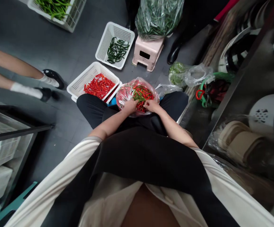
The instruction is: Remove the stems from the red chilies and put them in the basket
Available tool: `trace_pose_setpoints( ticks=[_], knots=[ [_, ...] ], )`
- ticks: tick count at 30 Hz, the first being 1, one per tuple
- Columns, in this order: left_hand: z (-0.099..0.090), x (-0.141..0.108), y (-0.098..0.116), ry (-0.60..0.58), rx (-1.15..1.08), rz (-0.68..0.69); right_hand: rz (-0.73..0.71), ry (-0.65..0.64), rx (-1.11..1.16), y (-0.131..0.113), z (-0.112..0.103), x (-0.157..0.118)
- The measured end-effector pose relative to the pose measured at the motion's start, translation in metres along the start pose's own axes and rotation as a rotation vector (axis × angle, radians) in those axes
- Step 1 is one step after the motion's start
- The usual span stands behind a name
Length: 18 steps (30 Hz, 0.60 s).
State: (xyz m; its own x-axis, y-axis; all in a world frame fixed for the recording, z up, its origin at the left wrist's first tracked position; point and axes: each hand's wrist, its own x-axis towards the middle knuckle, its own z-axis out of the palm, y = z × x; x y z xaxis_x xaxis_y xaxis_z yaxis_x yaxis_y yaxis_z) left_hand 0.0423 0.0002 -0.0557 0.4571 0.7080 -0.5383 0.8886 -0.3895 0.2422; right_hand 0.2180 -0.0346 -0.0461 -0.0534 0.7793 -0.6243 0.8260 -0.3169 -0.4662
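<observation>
An open clear plastic bag [122, 97] of red chili peppers with green stems [142, 94] rests in my lap. My left hand [130, 106] is at the near left of the pile, its fingers closed on chili peppers by the green stems. Opposite it, my right hand [151, 106] pinches a chili pepper at the right of the pile; its fingertips are partly hidden. Just beyond my left knee, a white basket [76, 85] holds loose red chilies [99, 86] without visible stems.
Dark green peppers [118, 50] lie in another white basket [101, 41]. A pink stool [148, 52] bears a bag of greens [159, 19]. One person's legs [20, 72] are at left, another's boot [174, 53] beyond. Metal shelving [236, 85] runs along the right.
</observation>
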Motion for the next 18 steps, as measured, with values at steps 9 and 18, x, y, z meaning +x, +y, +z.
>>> trace_pose_setpoints(
  ticks=[9, 18],
  knots=[
    [-0.022, -0.003, -0.023, 0.2, -0.368, -0.092, -0.042, 0.219, 0.369, 0.001, -0.014, 0.006],
    [-0.047, -0.005, -0.017, 0.139, -1.206, -0.179, 0.027, 0.11, 0.995, -0.015, -0.006, 0.01]
  ],
)
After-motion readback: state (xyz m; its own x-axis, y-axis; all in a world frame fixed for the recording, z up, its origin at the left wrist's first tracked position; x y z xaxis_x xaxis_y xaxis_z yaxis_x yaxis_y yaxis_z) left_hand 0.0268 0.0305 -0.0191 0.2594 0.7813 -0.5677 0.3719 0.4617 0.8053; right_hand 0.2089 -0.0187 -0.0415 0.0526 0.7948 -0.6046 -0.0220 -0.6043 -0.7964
